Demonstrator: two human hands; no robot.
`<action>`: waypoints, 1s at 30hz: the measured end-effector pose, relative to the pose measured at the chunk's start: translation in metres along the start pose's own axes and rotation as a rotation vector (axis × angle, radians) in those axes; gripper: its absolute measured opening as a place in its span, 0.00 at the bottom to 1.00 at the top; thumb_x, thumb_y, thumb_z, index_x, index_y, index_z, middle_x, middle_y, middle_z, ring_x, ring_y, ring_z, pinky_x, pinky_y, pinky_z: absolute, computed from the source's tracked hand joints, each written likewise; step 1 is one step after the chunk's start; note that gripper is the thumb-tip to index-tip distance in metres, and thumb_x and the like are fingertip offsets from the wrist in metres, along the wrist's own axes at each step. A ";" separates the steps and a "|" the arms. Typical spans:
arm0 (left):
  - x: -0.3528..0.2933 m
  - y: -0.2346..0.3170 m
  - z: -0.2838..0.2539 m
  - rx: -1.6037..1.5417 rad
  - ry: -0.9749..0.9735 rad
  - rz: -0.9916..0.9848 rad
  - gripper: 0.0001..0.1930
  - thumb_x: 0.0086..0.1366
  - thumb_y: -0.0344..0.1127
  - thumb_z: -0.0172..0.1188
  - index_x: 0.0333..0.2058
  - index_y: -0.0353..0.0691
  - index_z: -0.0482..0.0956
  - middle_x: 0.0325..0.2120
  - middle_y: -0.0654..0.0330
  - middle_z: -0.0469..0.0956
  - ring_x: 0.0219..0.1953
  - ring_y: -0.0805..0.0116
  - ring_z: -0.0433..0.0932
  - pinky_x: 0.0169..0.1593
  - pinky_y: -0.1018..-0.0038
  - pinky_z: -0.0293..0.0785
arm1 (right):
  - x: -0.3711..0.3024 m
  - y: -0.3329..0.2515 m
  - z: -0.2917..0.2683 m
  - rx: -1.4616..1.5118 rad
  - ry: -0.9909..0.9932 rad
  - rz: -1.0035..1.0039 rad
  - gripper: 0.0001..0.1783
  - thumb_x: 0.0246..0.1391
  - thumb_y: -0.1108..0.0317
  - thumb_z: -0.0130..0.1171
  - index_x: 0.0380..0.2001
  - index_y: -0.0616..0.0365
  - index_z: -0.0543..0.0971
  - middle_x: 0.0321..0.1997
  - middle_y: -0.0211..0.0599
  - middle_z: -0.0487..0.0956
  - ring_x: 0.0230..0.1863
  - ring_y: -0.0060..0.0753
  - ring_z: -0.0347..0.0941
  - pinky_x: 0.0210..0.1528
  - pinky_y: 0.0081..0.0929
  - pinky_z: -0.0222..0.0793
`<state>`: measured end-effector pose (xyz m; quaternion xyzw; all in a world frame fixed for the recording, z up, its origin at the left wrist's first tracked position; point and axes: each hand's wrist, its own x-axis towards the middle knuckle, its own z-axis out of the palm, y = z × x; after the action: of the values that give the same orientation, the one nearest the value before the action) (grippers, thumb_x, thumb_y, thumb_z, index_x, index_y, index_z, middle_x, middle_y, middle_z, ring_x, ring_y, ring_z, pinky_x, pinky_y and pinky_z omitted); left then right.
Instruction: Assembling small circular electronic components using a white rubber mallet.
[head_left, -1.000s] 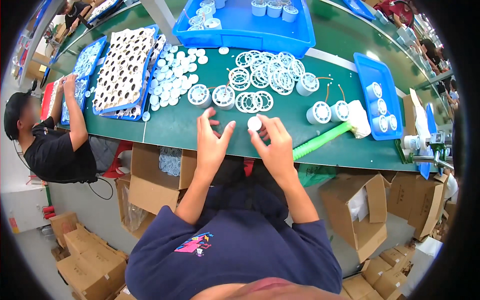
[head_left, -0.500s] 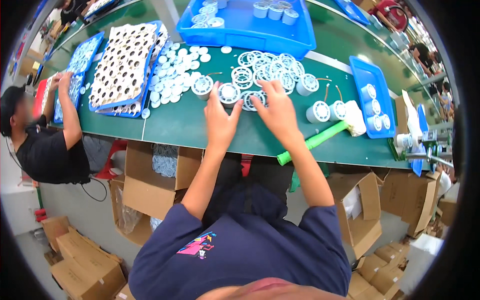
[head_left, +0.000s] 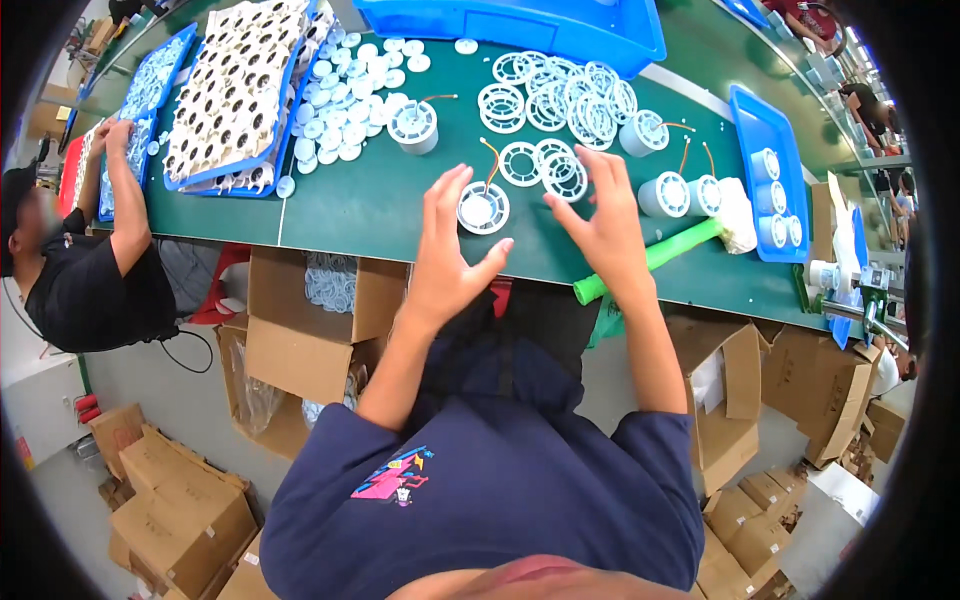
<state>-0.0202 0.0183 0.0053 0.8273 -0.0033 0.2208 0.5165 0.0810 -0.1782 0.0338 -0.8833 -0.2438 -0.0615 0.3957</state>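
A pale cylindrical housing [head_left: 483,209] stands on the green table before me, with a spoked top, a white centre and a thin brown cable rising behind it. My left hand [head_left: 446,255] is just left of it, thumb spread wide from the fingers, holding nothing. To the right, my right hand [head_left: 606,222] has a white spoked ring [head_left: 565,178] between thumb and fingers, tilted at the edge of the loose rings. Two more rings [head_left: 519,164] lie left of that one. Farther back is a heap of similar rings [head_left: 592,110].
A green-handled mallet [head_left: 660,250] lies right of my right hand. More cabled housings [head_left: 665,195] and a blue tray [head_left: 755,140] stand beyond. White discs [head_left: 350,100] and stacked trays of pale parts [head_left: 235,90] are at left. Another person [head_left: 95,275] works farther left.
My hands have moved apart, the right one bringing a ring rightward. The housing between them sits nearer me, its cable now showing. The whole view has shifted slightly.
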 end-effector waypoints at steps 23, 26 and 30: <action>0.025 -0.024 -0.016 -0.076 -0.224 -0.015 0.32 0.51 0.31 0.76 0.55 0.34 0.74 0.52 0.49 0.75 0.57 0.46 0.76 0.58 0.60 0.74 | -0.006 -0.056 0.035 0.140 -0.199 -0.140 0.33 0.48 0.71 0.73 0.58 0.68 0.75 0.56 0.50 0.71 0.58 0.53 0.70 0.57 0.42 0.73; 0.024 -0.029 -0.015 -0.050 -0.212 0.021 0.32 0.51 0.31 0.76 0.55 0.34 0.74 0.52 0.49 0.75 0.56 0.46 0.76 0.58 0.59 0.74 | -0.006 -0.055 0.034 0.152 -0.213 -0.125 0.33 0.48 0.71 0.73 0.58 0.68 0.75 0.57 0.50 0.70 0.59 0.52 0.70 0.59 0.41 0.72; 0.023 -0.027 -0.015 -0.052 -0.209 0.013 0.31 0.51 0.31 0.76 0.54 0.34 0.74 0.52 0.49 0.75 0.56 0.45 0.76 0.58 0.59 0.74 | -0.006 -0.053 0.034 0.149 -0.221 -0.140 0.34 0.48 0.70 0.73 0.59 0.68 0.75 0.57 0.50 0.70 0.59 0.53 0.70 0.60 0.41 0.71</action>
<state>0.0017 0.0488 -0.0033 0.8323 -0.0684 0.1364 0.5330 0.0473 -0.1259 0.0439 -0.8337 -0.3507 0.0269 0.4258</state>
